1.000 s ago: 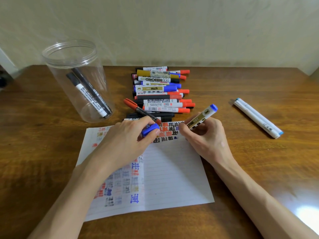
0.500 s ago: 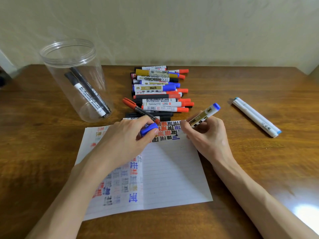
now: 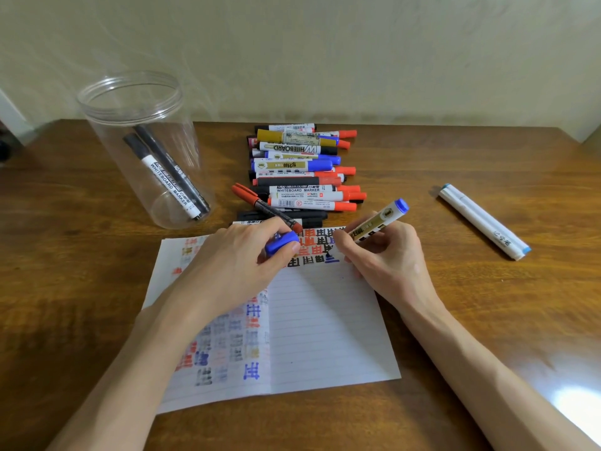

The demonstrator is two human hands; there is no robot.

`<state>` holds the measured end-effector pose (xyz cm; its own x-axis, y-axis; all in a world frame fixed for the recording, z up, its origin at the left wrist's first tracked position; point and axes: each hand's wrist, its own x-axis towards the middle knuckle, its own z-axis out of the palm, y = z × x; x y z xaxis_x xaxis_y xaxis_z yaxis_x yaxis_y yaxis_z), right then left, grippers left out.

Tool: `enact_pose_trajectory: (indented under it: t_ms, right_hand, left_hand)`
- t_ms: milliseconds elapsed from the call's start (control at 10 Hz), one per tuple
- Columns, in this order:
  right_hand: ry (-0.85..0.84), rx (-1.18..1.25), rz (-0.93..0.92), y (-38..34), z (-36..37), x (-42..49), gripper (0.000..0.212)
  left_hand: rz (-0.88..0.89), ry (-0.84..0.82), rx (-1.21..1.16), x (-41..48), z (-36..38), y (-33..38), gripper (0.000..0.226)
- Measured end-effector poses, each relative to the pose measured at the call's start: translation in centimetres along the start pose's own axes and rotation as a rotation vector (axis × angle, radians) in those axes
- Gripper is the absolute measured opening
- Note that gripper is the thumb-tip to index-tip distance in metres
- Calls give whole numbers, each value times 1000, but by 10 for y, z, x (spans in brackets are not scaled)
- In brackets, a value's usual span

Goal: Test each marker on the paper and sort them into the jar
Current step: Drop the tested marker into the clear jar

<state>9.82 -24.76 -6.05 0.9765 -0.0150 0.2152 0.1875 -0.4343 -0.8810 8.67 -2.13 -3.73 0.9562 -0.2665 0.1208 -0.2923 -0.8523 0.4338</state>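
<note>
A brown wooden table (image 3: 471,323) was seen, set against a pale wall. On its near middle a lined sheet of paper (image 3: 325,336) was laid flat, marked along its far edge and left part with small red, black and blue test characters. To the far left a clear plastic jar (image 3: 110,148) was stood upright with no lid, and two black markers (image 3: 169,180) were leaned inside it. Just beyond the paper a pile of markers (image 3: 299,170) with red, blue and black caps was stacked on its side. The left hand (image 3: 234,258) was rested on the paper's far-left part, a blue cap (image 3: 281,242) being pinched between thumb and fingers. The right hand (image 3: 387,255) was curled round a blue marker (image 3: 379,219) with a gold label, its tip set on the paper beside fresh blue strokes (image 3: 331,260). Well to the right two white pens (image 3: 481,219) were laid together. A red-capped pen (image 3: 263,205) was laid slanted between pile and left hand.
</note>
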Motion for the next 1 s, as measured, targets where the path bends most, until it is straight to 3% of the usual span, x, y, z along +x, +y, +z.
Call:
enact_pose_trajectory:
  t_ms: [400,600,800,1000]
  right_hand:
    - [30,16,35,-1,-2,-1,13]
    - [27,-17,1,-3,0,-1,23]
    - [88,4,41,-3,-2,-1,14]
    - [73,-31,32,-1,-1,-1,17]
  left_hand:
    - [-1,-16,-4,0,0,0,25]
    - [3,0,-3,1,1,-2,25]
    - [14,11,-17,1,2,-4,28]
    - [49,18,-67,0,0,-2,34]
